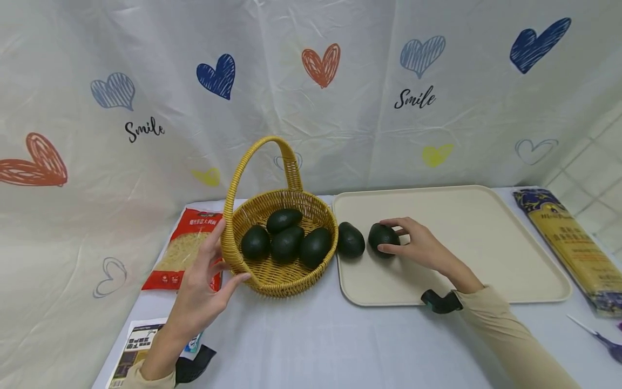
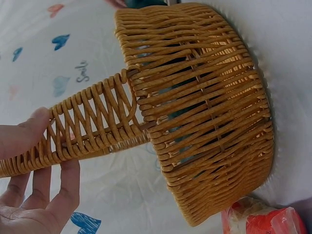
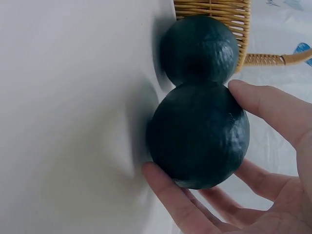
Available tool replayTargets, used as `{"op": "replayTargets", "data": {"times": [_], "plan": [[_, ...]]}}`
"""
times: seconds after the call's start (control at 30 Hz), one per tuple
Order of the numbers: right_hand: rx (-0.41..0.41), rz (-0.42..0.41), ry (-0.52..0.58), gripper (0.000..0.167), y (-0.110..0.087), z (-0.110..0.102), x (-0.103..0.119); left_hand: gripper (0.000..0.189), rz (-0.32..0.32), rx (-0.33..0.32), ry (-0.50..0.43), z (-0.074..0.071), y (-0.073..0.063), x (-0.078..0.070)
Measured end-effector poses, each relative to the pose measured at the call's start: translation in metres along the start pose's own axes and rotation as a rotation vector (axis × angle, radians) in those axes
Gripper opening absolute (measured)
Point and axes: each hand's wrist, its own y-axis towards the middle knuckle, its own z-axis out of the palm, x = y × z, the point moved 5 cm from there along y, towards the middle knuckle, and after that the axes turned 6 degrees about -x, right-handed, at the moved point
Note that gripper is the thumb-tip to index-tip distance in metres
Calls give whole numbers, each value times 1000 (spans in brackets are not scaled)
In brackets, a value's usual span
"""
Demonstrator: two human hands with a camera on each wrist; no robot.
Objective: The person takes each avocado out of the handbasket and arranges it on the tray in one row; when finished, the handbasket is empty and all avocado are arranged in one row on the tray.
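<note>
My left hand [image 1: 201,292] holds the yellow wicker basket [image 1: 286,283] by the left side of its tall handle [image 2: 92,119]. In the left wrist view the thumb lies on one face of the handle and the fingers curl behind it. Several dark green avocados lie inside the basket. My right hand [image 1: 420,243] grips an avocado [image 3: 197,136] between thumb and fingers, over the left part of the beige tray [image 1: 466,259]. Another avocado [image 1: 351,240] sits between it and the basket, at the tray's left rim.
Left of the basket lies a red pasta bag [image 1: 187,237], with a printed packet [image 1: 136,343] nearer the front edge. A long yellow package [image 1: 573,243] lies right of the tray. Purple-handled scissors [image 1: 604,340] lie at the front right. A heart-printed curtain [image 1: 359,124] hangs behind.
</note>
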Motion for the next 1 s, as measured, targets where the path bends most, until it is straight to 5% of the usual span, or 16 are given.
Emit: {"op": "replayTargets", "data": {"times": [0.33, 1.0], "plan": [[-2, -3, 24, 59, 10, 10, 4, 118, -1, 0, 4, 0, 0, 1], [45, -44, 86, 64, 1, 3, 4, 119, -2, 33, -75, 2, -3, 9]]}}
